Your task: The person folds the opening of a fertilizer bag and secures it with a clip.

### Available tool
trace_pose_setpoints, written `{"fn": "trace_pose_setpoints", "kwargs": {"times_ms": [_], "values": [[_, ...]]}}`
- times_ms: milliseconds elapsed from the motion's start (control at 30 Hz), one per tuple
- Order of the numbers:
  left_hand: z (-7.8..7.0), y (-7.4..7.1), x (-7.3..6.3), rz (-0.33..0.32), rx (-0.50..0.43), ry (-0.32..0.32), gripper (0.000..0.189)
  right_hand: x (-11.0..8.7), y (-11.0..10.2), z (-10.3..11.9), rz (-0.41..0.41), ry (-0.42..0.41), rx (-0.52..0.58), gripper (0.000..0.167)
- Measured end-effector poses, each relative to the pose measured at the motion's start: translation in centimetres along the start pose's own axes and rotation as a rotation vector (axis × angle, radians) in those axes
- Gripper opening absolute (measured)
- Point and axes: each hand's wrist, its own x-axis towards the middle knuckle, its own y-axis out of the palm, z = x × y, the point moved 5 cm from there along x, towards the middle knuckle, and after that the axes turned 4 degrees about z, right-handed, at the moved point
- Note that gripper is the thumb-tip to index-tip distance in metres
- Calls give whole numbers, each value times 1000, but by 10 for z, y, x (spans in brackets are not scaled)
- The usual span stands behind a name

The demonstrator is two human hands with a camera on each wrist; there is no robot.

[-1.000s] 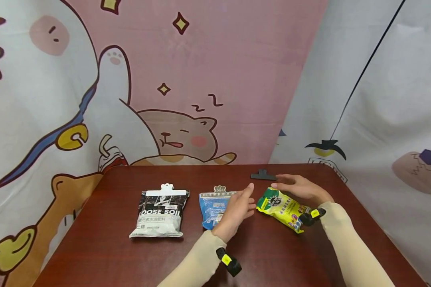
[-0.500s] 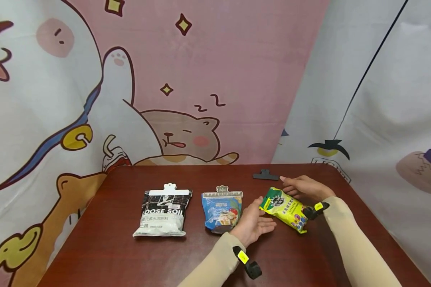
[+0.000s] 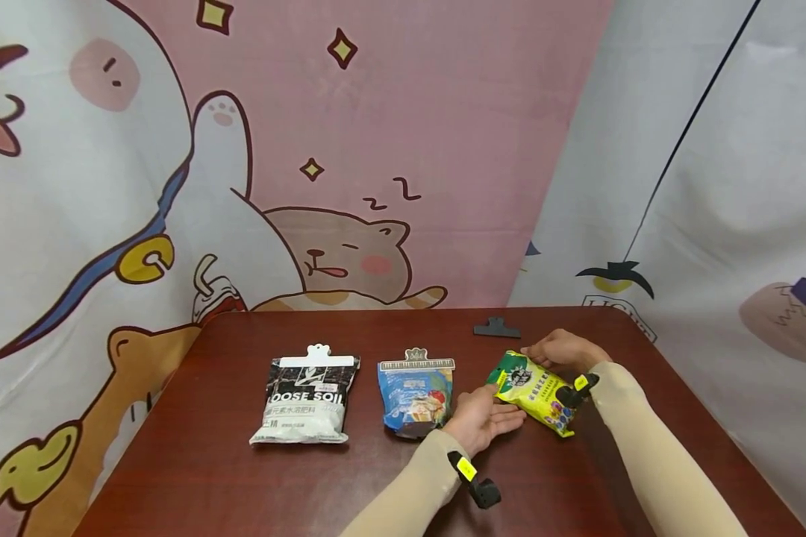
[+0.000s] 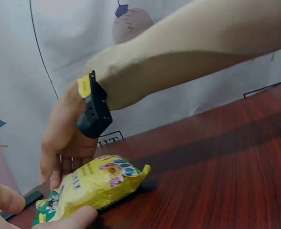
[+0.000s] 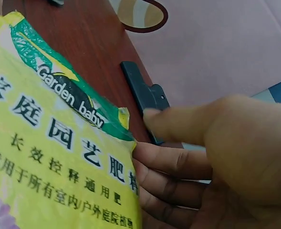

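Note:
A yellow fertilizer bag with a green top end (image 3: 542, 397) lies on the table at the right, tilted, between my two hands. My left hand (image 3: 478, 421) is at its near left side, fingers extended along the bag's edge and the thumb by the green end. On the far side, my right hand (image 3: 563, 350) has its fingertips at the bag's edge. The right wrist view shows those fingers (image 5: 171, 164) against the side of the bag, with the thumb apart from it. A dark flat clip (image 3: 497, 328) lies beyond the bag, near the table's back edge.
Left of my hands lies a blue printed pouch (image 3: 413, 403) with a ruler-patterned clip (image 3: 416, 361) across its top. Farther left is a black and white soil bag (image 3: 305, 403) topped by a white clip (image 3: 317, 356). A patterned cloth (image 3: 443, 149) hangs behind the table.
My left hand has moved right from over the blue pouch to the yellow bag, turning palm up. My right hand has closed in on the bag's far edge. The bag has hardly moved.

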Motion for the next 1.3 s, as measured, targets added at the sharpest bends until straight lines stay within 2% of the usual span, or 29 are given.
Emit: {"fn": "trace_pose_setpoints", "kwargs": {"times_ms": [133,267,467,733,933,1100,1200,1300], "values": [[3,2,3,-29,18,46,53,2,2,1,-1,-27,-10,40],[5,3,6,-58,48,84,42,4,2,0,-17,-18,-42,37],[10,4,12,-110,82,102,29,5,1,-3,-41,1,-94,38],[10,2,15,-199,152,118,31,6,0,-6,-57,-12,-134,40],[7,4,14,-244,208,158,28,4,-2,-8,-61,-27,-106,42],[0,5,12,-297,286,222,18,1,-3,-9,-70,-52,-45,44],[-4,6,8,-333,320,256,9,-4,-4,-8,-93,-71,-22,44],[-6,5,6,-357,345,285,9,-11,-4,-6,-121,-94,-17,43]]}}
